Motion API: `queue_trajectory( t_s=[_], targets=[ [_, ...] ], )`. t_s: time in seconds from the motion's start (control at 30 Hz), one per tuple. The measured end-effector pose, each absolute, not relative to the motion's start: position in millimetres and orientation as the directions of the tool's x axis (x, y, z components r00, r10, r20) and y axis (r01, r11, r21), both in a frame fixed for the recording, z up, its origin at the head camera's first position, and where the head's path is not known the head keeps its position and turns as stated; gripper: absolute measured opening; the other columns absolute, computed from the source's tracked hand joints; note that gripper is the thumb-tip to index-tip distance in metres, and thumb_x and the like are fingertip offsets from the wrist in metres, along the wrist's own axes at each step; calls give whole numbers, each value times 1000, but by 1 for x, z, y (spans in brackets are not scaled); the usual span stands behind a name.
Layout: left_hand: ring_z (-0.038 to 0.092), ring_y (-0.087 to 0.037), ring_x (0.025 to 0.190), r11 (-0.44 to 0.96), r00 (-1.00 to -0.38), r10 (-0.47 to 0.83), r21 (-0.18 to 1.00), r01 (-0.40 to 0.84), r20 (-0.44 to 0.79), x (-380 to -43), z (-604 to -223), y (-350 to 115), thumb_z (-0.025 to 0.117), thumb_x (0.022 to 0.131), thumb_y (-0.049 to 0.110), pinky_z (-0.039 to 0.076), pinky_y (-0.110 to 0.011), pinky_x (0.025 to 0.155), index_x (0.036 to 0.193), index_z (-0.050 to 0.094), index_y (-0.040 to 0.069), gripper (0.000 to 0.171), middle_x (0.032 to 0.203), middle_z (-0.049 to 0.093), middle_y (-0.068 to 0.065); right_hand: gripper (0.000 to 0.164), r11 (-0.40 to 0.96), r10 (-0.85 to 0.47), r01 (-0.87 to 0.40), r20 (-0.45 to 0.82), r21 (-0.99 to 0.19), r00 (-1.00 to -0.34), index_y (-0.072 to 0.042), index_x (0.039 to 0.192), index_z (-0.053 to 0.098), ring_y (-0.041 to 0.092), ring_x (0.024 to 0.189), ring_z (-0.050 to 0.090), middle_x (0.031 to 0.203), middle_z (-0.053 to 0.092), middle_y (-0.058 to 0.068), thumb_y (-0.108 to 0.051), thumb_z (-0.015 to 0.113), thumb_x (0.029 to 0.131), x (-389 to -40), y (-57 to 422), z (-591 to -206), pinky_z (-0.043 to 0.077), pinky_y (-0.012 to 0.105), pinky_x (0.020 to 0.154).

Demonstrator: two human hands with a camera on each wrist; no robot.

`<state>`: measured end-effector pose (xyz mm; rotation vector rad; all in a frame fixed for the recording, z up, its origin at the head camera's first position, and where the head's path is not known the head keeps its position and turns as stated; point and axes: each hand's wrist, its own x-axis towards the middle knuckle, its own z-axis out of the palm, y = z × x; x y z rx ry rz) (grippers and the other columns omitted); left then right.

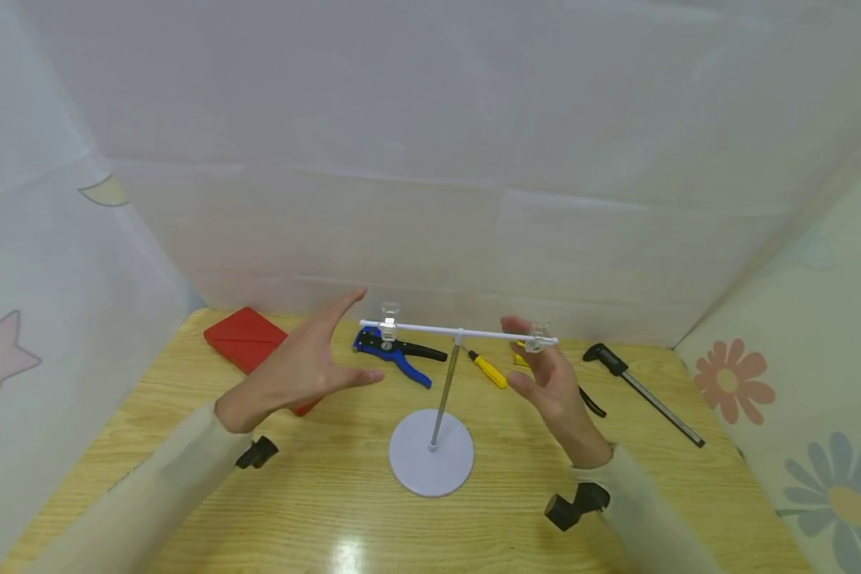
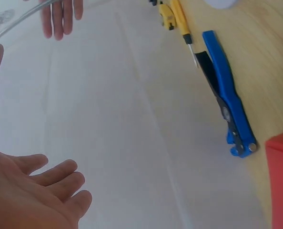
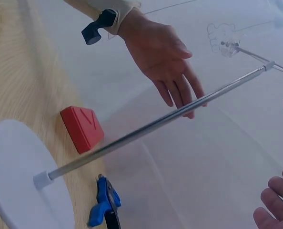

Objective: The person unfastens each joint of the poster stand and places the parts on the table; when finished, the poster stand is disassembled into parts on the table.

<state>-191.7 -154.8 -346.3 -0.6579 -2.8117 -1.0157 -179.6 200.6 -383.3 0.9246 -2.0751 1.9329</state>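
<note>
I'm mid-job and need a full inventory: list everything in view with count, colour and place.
Stand: one, white base and crossbar, silver pole; on the table between the hands
Clips: two, clear; one near each crossbar end
Red case: one, red; back left of table
Pliers-like tool: one, blue and black; behind the stand, left
Screwdriver: one, yellow handle; behind the stand, right
Unclear object: one, yellow; mostly hidden behind the right hand in the head view
Caliper: one, black and grey; right side of table
Table: one, wood-coloured; underneath
Sheeting: pale, printed at the sides; back and sides, pieces uncountable
Left hand: one; left of stand
Right hand: one; right of stand
Sleeves: two, cream; one per arm
</note>
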Motion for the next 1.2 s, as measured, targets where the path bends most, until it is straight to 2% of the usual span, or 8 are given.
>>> queue_trajectory(
  t_s=[0.13, 0.33, 0.6, 0.77, 1.0, 1.2],
  targets=[
    [30, -35, 153, 637, -887, 387, 622, 456, 254, -188, -334, -150, 78, 80, 56, 30, -70, 116, 163, 16, 30, 107, 167, 29, -2, 64, -141, -327, -530, 545, -836, -772, 9, 150, 36, 26, 147, 43, 156, 45, 19, -14, 65, 98, -177, 189, -379, 37, 35, 121],
    [31, -30, 154, 556, -864, 393, 667, 495, 314, -183, -316, -144, 81, 80, 48, 26, -71, 118, 161, 18, 37, 103, 164, 36, 3, 58, -271, -322, -521, 586, -810, -743, 11, 145, 43, 21, 140, 52, 148, 56, 12, -11, 67, 97, -173, 166, -373, 43, 36, 117],
    [36, -23, 151, 524, -827, 428, 646, 556, 365, -178, -294, -132, 82, 79, 48, 29, -66, 119, 159, 24, 37, 99, 161, 40, 6, 39, -362, -292, -491, 596, -792, -748, -1, 135, 59, 15, 121, 66, 130, 68, 2, -5, 65, 97, -171, 141, -367, 53, 30, 104],
    [39, -20, 149, 528, -812, 452, 623, 577, 369, -178, -282, -124, 81, 80, 50, 34, -62, 118, 156, 34, 36, 91, 158, 43, 8, 32, -384, -296, -470, 588, -795, -752, -10, 129, 64, 15, 116, 69, 123, 73, 2, -4, 62, 98, -170, 132, -363, 54, 28, 99],
    [51, -16, 140, 539, -793, 475, 585, 606, 383, -177, -268, -112, 81, 80, 54, 43, -50, 115, 147, 51, 29, 78, 148, 56, 9, 24, -440, -266, -418, 560, -795, -785, -11, 121, 69, 14, 107, 73, 119, 75, 2, -6, 63, 99, -168, 125, -361, 58, 30, 96],
    [61, -17, 128, 547, -767, 484, 538, 641, 422, -176, -258, -98, 83, 81, 46, 51, -42, 106, 139, 61, 20, 67, 136, 66, 5, 17, -454, -221, -411, 546, -791, -808, -8, 113, 72, 12, 99, 75, 108, 78, 1, -6, 63, 99, -167, 120, -359, 58, 29, 95]
  ],
)
